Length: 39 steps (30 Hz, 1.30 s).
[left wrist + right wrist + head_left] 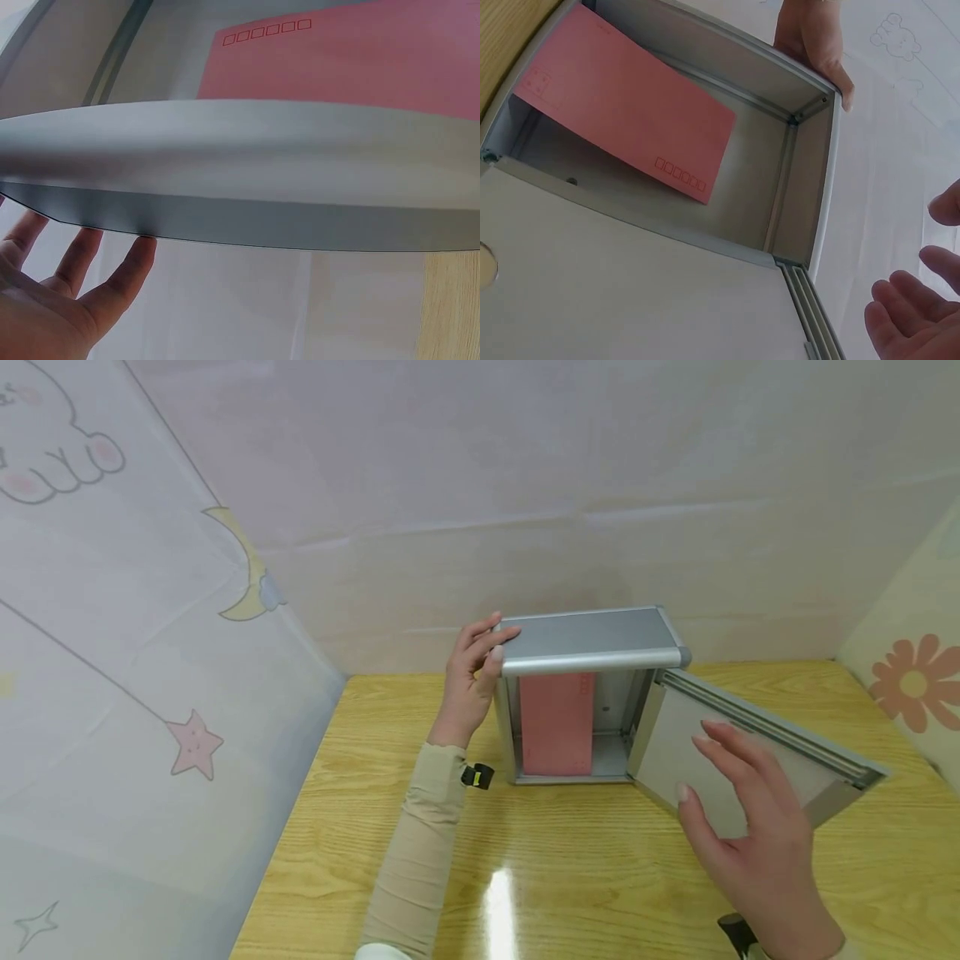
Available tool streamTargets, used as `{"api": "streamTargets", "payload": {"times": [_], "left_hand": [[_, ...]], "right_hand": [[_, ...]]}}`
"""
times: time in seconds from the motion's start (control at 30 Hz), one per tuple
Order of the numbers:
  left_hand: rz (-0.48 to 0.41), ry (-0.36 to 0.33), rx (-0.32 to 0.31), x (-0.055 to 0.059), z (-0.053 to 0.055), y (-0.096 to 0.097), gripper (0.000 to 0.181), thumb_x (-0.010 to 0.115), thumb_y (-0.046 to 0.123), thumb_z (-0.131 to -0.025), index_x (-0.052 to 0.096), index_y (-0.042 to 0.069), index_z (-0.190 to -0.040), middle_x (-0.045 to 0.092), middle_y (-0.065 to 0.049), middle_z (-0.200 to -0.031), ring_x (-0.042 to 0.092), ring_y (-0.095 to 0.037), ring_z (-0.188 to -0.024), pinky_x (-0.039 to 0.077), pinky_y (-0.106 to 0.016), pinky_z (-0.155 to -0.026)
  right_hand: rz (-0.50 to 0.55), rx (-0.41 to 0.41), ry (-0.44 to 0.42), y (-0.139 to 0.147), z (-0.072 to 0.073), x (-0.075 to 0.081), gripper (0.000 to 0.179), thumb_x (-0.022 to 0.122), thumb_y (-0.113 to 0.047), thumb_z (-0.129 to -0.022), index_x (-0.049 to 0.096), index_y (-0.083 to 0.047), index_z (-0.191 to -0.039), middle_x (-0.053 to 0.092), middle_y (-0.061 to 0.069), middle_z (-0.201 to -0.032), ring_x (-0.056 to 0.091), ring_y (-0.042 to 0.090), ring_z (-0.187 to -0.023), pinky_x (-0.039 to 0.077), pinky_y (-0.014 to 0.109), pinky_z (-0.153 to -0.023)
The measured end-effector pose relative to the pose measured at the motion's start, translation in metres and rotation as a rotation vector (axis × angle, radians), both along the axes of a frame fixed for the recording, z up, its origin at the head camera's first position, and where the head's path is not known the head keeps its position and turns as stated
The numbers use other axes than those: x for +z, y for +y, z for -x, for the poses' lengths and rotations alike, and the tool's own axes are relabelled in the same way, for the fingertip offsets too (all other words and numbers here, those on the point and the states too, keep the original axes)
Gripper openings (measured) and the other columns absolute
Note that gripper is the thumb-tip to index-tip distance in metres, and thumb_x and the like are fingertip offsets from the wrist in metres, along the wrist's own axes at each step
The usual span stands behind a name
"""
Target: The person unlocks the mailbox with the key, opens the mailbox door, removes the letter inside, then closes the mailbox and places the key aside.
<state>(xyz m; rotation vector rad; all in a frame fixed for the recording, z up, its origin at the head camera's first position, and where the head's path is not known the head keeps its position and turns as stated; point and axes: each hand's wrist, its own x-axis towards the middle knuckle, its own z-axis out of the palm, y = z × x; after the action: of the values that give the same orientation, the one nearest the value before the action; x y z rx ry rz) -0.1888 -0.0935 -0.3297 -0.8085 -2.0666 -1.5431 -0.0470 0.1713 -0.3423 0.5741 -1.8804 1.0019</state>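
Observation:
A grey metal box (592, 635) stands upright on the table, its front open. Inside, a pink envelope (557, 727) stands on end toward the left side; red postcode squares print along one end of it (680, 174). The box's hinged door (675, 760) swings out to the right, pale inside face toward me. My left hand (467, 689) rests at the upper left corner, fingertips on the top panel; the left wrist view shows fingers (124, 281) touching the panel's edge. My right hand (765, 852) hovers before the door, thumb and fingers spread, holding nothing.
The wood-grain table (570, 877) runs under the box. A pale wall covering (465, 485) rises close behind it. At the left, another wall carries cartoon prints, including a pink star (197, 745). An orange flower print (913, 683) marks the right wall.

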Motion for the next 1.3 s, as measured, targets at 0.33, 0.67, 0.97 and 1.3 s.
{"api": "streamTargets", "payload": {"times": [0.33, 0.67, 0.97, 1.3], "left_hand": [[-0.007, 0.024, -0.016, -0.001, 0.001, -0.001, 0.058, 0.04, 0.045, -0.102, 0.061, -0.005, -0.123, 0.041, -0.02, -0.139, 0.04, -0.038, -0.127, 0.04, -0.045, -0.09], [-0.006, 0.008, -0.004, -0.004, 0.005, -0.001, 0.061, 0.039, 0.049, -0.101, 0.061, -0.003, -0.123, 0.042, -0.014, -0.14, 0.041, -0.036, -0.128, 0.04, -0.046, -0.093], [-0.014, 0.014, -0.014, -0.001, 0.001, -0.001, 0.058, 0.039, 0.044, -0.102, 0.061, -0.006, -0.123, 0.041, -0.02, -0.14, 0.04, -0.042, -0.127, 0.039, -0.048, -0.093], [-0.016, 0.018, -0.018, -0.001, 0.001, -0.001, 0.057, 0.04, 0.044, -0.102, 0.061, -0.005, -0.122, 0.041, -0.019, -0.139, 0.04, -0.035, -0.128, 0.04, -0.046, -0.092]], "right_hand": [[-0.146, 0.056, -0.27, -0.006, 0.017, -0.031, 0.054, 0.063, -0.03, -0.091, 0.052, -0.002, -0.135, 0.048, 0.014, -0.139, 0.045, 0.026, -0.125, 0.028, 0.018, -0.101], [-0.235, 0.062, -0.499, -0.016, 0.032, -0.064, 0.068, 0.073, -0.007, -0.082, 0.041, -0.003, -0.142, 0.038, 0.014, -0.146, 0.039, 0.036, -0.129, 0.038, 0.057, -0.09], [-0.237, 0.07, -0.568, -0.023, 0.049, -0.092, 0.066, 0.07, -0.01, -0.086, 0.037, 0.003, -0.142, 0.038, 0.023, -0.142, 0.036, 0.041, -0.13, 0.035, 0.058, -0.095], [-0.251, 0.017, -0.627, -0.03, 0.068, -0.115, 0.068, 0.07, -0.009, -0.085, 0.034, 0.013, -0.138, 0.041, 0.032, -0.133, 0.041, 0.047, -0.122, 0.036, 0.059, -0.094]]}}
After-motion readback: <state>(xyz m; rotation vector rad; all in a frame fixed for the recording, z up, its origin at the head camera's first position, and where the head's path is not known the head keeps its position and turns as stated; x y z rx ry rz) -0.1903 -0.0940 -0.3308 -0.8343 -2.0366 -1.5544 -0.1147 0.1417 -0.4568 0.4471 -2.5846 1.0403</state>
